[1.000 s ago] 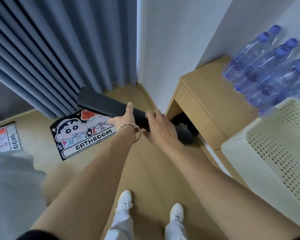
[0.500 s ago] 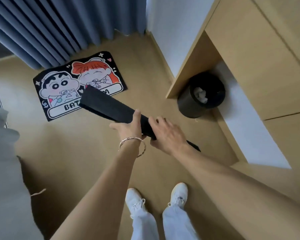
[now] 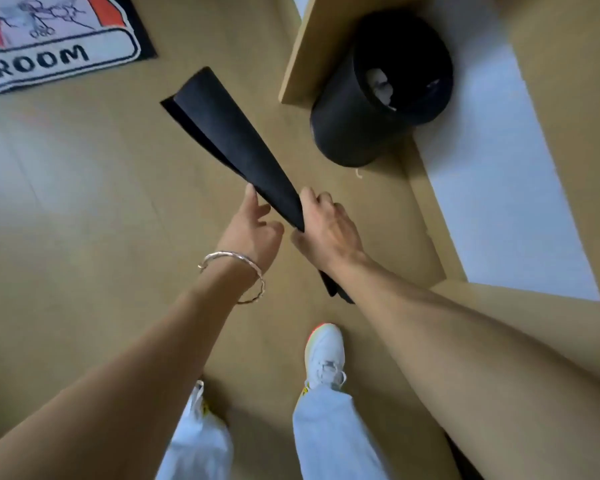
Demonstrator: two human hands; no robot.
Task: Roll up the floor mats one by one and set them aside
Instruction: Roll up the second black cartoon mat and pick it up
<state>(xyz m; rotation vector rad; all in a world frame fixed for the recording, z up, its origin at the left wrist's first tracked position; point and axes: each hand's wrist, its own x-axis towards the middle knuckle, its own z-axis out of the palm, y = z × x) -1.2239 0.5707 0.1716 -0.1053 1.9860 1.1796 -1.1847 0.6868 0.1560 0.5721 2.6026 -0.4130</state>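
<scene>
A black mat [image 3: 229,133], loosely rolled with its far end flaring apart, is held low over the wooden floor and points away to the upper left. My right hand [image 3: 326,226] grips its middle from above, and the near end sticks out below my right wrist. My left hand [image 3: 255,226], with a silver bangle on the wrist, rests its fingertips on the roll's left edge, fingers spread. A flat cartoon mat [image 3: 49,50] with the letters "HROOM" lies on the floor at the upper left.
A black round bin [image 3: 357,116] with crumpled paper inside stands under the wooden desk [image 3: 302,46] at the upper right. A white wall panel [image 3: 499,168] runs along the right. My white shoes [image 3: 324,355] stand on the wooden floor below my hands.
The view has tilted down and closer to the floor. The black roll has come lower and nearer the bin, its far end has loosened, and my left hand's grip has opened to fingertips.
</scene>
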